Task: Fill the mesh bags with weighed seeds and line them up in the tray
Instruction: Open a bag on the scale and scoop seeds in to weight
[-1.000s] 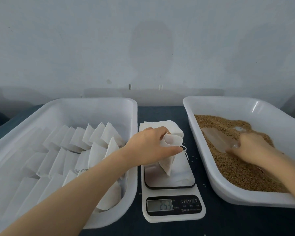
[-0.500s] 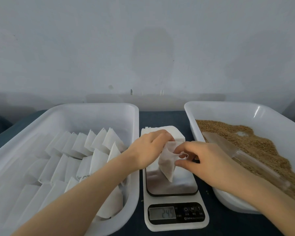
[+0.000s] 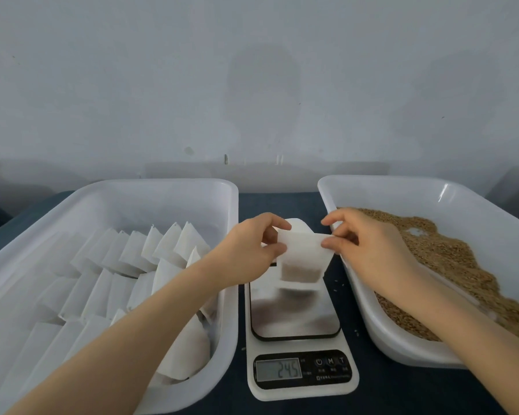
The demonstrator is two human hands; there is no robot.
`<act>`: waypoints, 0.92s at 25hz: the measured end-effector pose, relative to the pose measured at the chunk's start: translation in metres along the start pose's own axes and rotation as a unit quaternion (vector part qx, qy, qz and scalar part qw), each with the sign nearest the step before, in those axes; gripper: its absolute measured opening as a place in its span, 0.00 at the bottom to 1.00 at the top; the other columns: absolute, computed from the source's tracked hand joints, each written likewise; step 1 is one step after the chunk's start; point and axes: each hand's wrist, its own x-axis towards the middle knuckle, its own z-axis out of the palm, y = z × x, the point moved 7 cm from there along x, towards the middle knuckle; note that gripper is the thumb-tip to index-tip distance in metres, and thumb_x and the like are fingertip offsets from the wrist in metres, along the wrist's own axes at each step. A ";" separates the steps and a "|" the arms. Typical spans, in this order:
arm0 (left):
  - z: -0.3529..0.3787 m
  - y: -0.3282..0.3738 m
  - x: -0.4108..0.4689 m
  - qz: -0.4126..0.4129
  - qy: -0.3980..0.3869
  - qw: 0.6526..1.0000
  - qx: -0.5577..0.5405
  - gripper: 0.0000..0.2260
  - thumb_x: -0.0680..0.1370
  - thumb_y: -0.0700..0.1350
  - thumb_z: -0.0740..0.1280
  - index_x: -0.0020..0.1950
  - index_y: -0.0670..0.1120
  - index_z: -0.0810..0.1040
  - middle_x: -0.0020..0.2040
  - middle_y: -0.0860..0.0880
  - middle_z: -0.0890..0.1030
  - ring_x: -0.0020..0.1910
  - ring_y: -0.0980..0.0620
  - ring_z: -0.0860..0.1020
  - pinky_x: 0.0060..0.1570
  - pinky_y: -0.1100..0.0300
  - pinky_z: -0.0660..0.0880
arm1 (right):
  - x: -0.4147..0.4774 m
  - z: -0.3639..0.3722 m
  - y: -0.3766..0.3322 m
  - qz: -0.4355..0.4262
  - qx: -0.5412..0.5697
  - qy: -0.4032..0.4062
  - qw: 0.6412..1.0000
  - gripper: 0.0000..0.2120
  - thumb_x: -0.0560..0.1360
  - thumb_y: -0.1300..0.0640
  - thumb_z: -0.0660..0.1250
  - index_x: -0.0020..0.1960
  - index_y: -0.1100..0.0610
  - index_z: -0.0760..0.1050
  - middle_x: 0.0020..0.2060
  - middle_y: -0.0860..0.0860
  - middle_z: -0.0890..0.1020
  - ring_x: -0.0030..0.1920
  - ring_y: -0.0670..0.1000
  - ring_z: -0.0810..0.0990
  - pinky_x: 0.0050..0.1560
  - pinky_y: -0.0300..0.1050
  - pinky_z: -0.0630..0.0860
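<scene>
White mesh bag (image 3: pixel 304 257) hanging above the scale (image 3: pixel 300 339) — left hand (image 3: pixel 253 250) and right hand (image 3: pixel 363 244) each pinching a top corner; filled bags (image 3: pixel 150 265) lining the tray (image 3: pixel 72 205).

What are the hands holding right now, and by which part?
One mesh bag, by its top edge: the left hand pinches the left end, the right hand the right end.

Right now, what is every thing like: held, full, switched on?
mesh bag, held between both hands, seeds in its bottom.
left hand, pinches the bag's top.
right hand, pinches the bag's top.
scale, on, showing 245.
left tray, holds rows of bags.
right tray, holds loose seeds.
</scene>
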 end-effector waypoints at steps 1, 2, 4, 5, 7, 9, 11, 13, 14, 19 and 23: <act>0.001 0.002 0.000 0.000 -0.008 1.000 0.014 0.11 0.79 0.42 0.65 0.59 0.54 0.74 0.44 0.55 0.76 0.44 0.60 0.75 0.40 0.74 0.72 | 0.001 0.000 0.000 -0.003 -0.001 0.001 1.000 0.07 0.73 0.57 0.71 0.49 0.48 0.78 0.35 0.43 0.81 0.41 0.39 0.78 0.41 0.29 0.70; 0.001 0.003 -0.001 0.000 -0.015 1.000 0.026 0.12 0.79 0.41 0.64 0.60 0.52 0.75 0.45 0.54 0.77 0.44 0.59 0.76 0.42 0.72 0.73 | 0.001 0.001 -0.002 -0.010 -0.010 -0.001 1.000 0.05 0.73 0.57 0.70 0.48 0.50 0.79 0.37 0.43 0.82 0.41 0.41 0.79 0.43 0.33 0.72; 0.002 0.004 -0.002 -0.009 -0.020 1.000 0.018 0.12 0.78 0.40 0.63 0.59 0.51 0.77 0.47 0.52 0.80 0.46 0.55 0.79 0.48 0.64 0.77 | 0.001 0.004 -0.006 -0.026 -0.024 -0.004 0.999 0.02 0.74 0.57 0.70 0.46 0.51 0.81 0.38 0.43 0.82 0.41 0.43 0.79 0.43 0.41 0.74; 0.001 0.004 -0.004 -0.015 -0.019 1.000 0.003 0.12 0.77 0.39 0.63 0.56 0.51 0.79 0.47 0.52 0.81 0.46 0.54 0.80 0.50 0.61 0.78 | 0.002 0.005 -0.008 -0.033 -0.025 -0.005 0.999 0.02 0.74 0.57 0.70 0.46 0.51 0.81 0.38 0.42 0.81 0.41 0.40 0.78 0.43 0.39 0.73; -0.001 0.006 -0.006 -0.016 -0.018 1.000 0.002 0.11 0.76 0.40 0.63 0.50 0.53 0.80 0.43 0.54 0.82 0.42 0.59 0.80 0.45 0.66 0.77 | 0.004 0.005 -0.009 -0.037 -0.024 -0.009 0.999 0.02 0.74 0.57 0.70 0.45 0.51 0.81 0.37 0.40 0.80 0.41 0.38 0.77 0.41 0.34 0.71; -0.002 0.008 -0.007 -0.015 -0.020 0.999 0.025 0.09 0.74 0.40 0.64 0.47 0.52 0.81 0.37 0.55 0.80 0.34 0.63 0.76 0.35 0.73 0.72 | 0.004 0.007 -0.006 -0.026 -0.019 -0.014 0.999 0.02 0.74 0.56 0.69 0.46 0.51 0.81 0.37 0.40 0.80 0.40 0.37 0.77 0.41 0.31 0.70; -0.001 0.010 -0.008 -0.008 -0.022 0.999 0.044 0.07 0.74 0.41 0.65 0.47 0.51 0.81 0.36 0.53 0.79 0.34 0.60 0.76 0.33 0.71 0.71 | 0.002 0.011 -0.001 -0.011 -0.004 -0.022 1.000 0.02 0.74 0.56 0.70 0.45 0.51 0.81 0.36 0.40 0.80 0.39 0.36 0.77 0.38 0.27 0.69; 0.002 0.011 -0.009 0.003 -0.037 0.997 0.063 0.04 0.75 0.44 0.68 0.47 0.52 0.80 0.39 0.52 0.80 0.37 0.59 0.77 0.37 0.69 0.73 | -0.002 0.016 0.002 -0.006 -0.004 -0.032 0.999 0.02 0.74 0.57 0.70 0.45 0.52 0.81 0.33 0.39 0.78 0.37 0.32 0.75 0.37 0.24 0.67; 0.004 0.012 -0.008 0.009 -0.044 0.996 0.081 0.03 0.74 0.46 0.70 0.47 0.52 0.80 0.37 0.53 0.78 0.36 0.60 0.76 0.36 0.71 0.72 | -0.002 0.018 0.003 -0.007 -0.007 -0.034 0.999 0.01 0.74 0.57 0.70 0.45 0.53 0.81 0.33 0.39 0.78 0.37 0.32 0.74 0.37 0.24 0.66; 0.003 0.006 -0.005 -0.016 -0.023 0.996 0.083 0.04 0.75 0.45 0.71 0.41 0.47 0.79 0.36 0.47 0.81 0.39 0.48 0.80 0.40 0.63 0.76 | -0.005 0.014 0.004 -0.016 0.008 0.003 1.000 0.01 0.74 0.58 0.70 0.45 0.54 0.81 0.34 0.41 0.80 0.39 0.35 0.75 0.39 0.25 0.68; 0.004 0.005 -0.005 -0.010 -0.028 0.993 0.112 0.03 0.75 0.47 0.71 0.43 0.49 0.79 0.35 0.50 0.79 0.38 0.52 0.78 0.40 0.67 0.74 | -0.006 0.016 0.005 -0.012 -0.006 -0.010 1.000 0.01 0.74 0.56 0.70 0.45 0.52 0.80 0.35 0.40 0.80 0.41 0.34 0.75 0.39 0.25 0.67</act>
